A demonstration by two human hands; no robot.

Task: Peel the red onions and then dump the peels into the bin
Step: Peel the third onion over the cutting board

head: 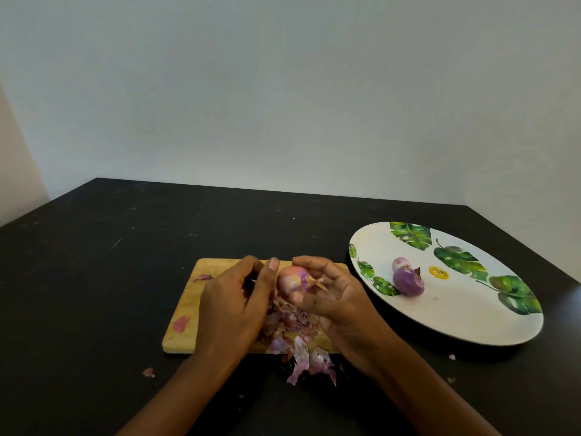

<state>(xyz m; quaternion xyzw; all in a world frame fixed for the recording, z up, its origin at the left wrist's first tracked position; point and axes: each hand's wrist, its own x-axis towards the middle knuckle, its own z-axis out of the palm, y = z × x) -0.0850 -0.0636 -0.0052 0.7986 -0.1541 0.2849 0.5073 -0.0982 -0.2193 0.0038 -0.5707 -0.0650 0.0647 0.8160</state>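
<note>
Onion [290,280], round, glossy, gripped by left hand [229,298] and right hand [334,298] above papery peels [294,332].

You hold the half-peeled onion [292,278], pale pink, between your left hand [232,297] and right hand [333,297]. Two peeled purple onions [408,282] lie touching on the plate [456,313]. Papery peels [295,336] heap at the near edge of the board [188,305].

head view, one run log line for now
step: peeling | right hand: holds onion | left hand: thumb on onion | peels: on board | plate: two onions
</note>
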